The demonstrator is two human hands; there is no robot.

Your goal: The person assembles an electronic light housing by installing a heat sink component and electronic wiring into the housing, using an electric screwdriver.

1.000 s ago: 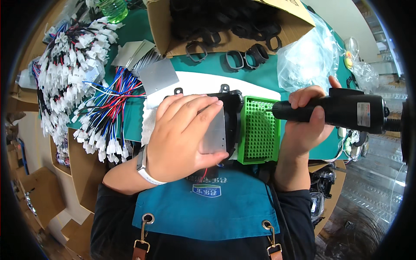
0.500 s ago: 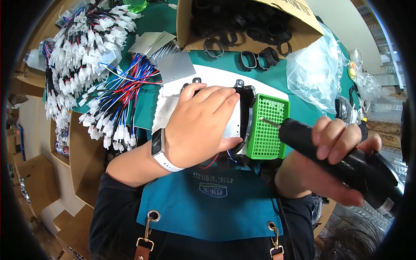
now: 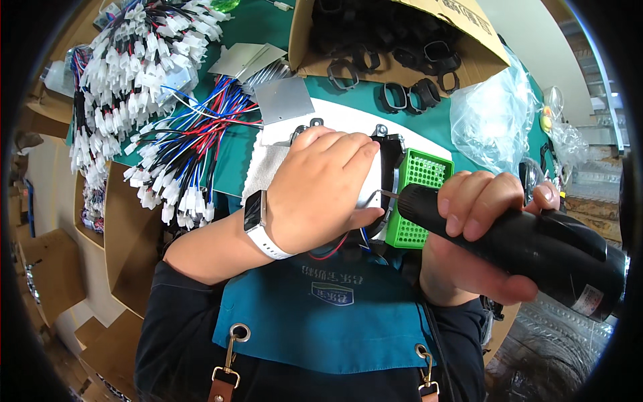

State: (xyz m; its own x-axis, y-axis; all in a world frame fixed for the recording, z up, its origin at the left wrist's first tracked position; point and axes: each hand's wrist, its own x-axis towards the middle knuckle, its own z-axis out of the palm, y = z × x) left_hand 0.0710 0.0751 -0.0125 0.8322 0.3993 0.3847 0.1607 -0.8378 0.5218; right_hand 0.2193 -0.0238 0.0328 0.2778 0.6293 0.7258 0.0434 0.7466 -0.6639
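1. From my remote view, the black housing [image 3: 391, 157] sits at the middle of the desk's [image 3: 439, 127] near edge, bearing a metal plate [image 3: 372, 179].
2. My left hand [image 3: 321, 184] covers most of the plate; its fingers are outstretched, laid flat rather than curled.
3. My right hand [image 3: 479, 208] has its fingers wrapped round a black power screwdriver [image 3: 536, 248]. The bit points left at the plate's right side; I can't tell whether it touches.
4. The green perforated tray [image 3: 402, 243] stands just right of the housing, and the screwdriver's nose and right hand block part of it from me.
5. Toward the desk's left edge I have a wire bundle [image 3: 201, 134], a heap of white connectors [image 3: 134, 74] and loose metal plates [image 3: 284, 100].
6. An open cardboard box [image 3: 487, 57] fills the middle of the far edge, black rings [image 3: 393, 98] lying before it.
7. A clear plastic bag [image 3: 492, 110] slumps near the far right corner.
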